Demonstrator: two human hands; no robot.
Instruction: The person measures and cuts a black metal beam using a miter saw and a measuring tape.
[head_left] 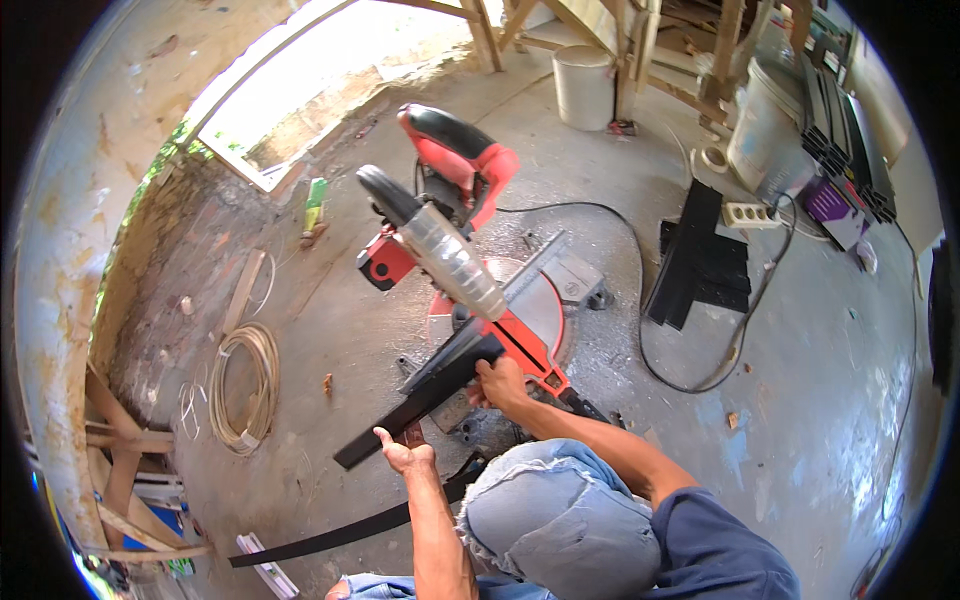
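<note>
A black strip, flat and straight like a trim profile, lies slantwise at the bed of a red miter saw. My left hand holds the strip near its outer end, thumb at the edge and fingers underneath, partly hidden. Closer to the saw, my right hand grips the strip by its inner end, beside the red slotted table insert. The saw head is raised above the bed, its silver guard over the strip's inner end. Another long black strip lies on the floor by my knee.
A black cable loops from the saw to a white power strip. Black cut pieces lie to the right. A coiled hose rests left of the saw. Buckets and stacked black profiles stand farther back.
</note>
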